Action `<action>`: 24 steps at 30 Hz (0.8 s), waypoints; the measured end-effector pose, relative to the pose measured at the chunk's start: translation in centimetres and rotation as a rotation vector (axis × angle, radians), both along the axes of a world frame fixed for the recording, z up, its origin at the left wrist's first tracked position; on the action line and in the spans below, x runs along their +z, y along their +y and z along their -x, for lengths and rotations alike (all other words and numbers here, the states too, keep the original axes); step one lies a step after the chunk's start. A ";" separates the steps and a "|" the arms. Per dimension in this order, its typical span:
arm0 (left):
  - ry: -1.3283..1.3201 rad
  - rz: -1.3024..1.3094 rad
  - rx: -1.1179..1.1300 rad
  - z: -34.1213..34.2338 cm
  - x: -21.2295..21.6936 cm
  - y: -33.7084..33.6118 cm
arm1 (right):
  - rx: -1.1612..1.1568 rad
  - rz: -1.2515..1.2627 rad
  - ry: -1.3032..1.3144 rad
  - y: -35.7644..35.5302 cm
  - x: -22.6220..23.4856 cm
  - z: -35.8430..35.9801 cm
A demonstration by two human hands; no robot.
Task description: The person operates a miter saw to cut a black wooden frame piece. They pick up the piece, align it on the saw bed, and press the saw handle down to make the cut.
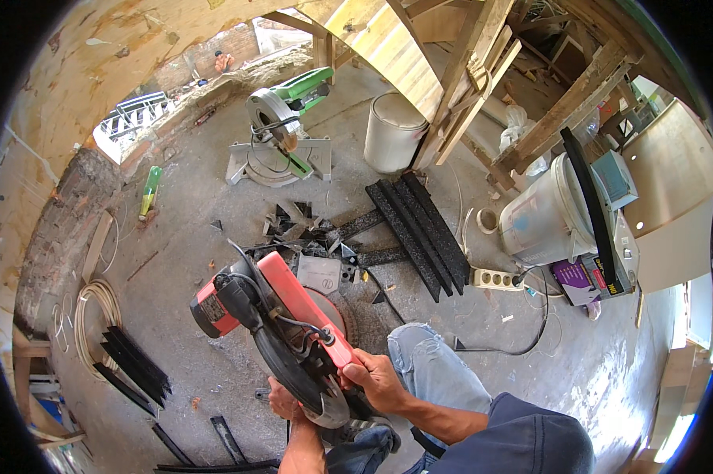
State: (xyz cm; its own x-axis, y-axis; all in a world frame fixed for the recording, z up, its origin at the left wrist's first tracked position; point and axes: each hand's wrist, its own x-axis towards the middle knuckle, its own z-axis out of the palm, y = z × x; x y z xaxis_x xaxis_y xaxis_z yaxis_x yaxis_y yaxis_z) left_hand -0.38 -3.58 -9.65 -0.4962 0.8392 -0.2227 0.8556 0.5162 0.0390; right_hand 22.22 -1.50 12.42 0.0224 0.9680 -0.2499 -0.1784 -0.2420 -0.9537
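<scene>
fingers of the right hand [378, 381] wrap the red chop saw [281, 336] handle; left hand [284, 401] fingers sit hidden beneath its blade guard.

The chop saw [273, 316] is sitting on the floor before the person's knee [419, 347]. Beyond it, metal bars [415, 225] are lying beside a power strip [498, 279], with a bucket [538, 217] standing to their right and a mitre saw [281, 130] further back.

Faded, ripped blue jeans [439, 371], dark blue top [530, 438], bare forearms.
</scene>
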 end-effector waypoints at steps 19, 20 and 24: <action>-0.047 -0.055 0.014 0.3 -0.4 -0.1 | 0.011 -0.020 -0.042 -0.1 -0.5 0.0; -0.049 -0.058 0.015 0.3 -0.4 -0.2 | 0.010 -0.021 -0.041 -0.1 -0.5 0.0; -0.060 -0.069 0.022 0.2 -0.4 0.2 | 0.009 -0.019 -0.038 -0.1 -0.6 -0.1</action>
State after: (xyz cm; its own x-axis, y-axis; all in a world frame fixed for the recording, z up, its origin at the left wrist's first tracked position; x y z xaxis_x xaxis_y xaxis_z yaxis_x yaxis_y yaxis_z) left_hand -0.57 -3.42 -10.06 -0.5020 0.8427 -0.1944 0.8391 0.5291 0.1266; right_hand 22.31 -1.65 11.82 0.0227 0.9727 -0.2310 -0.1397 -0.2257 -0.9641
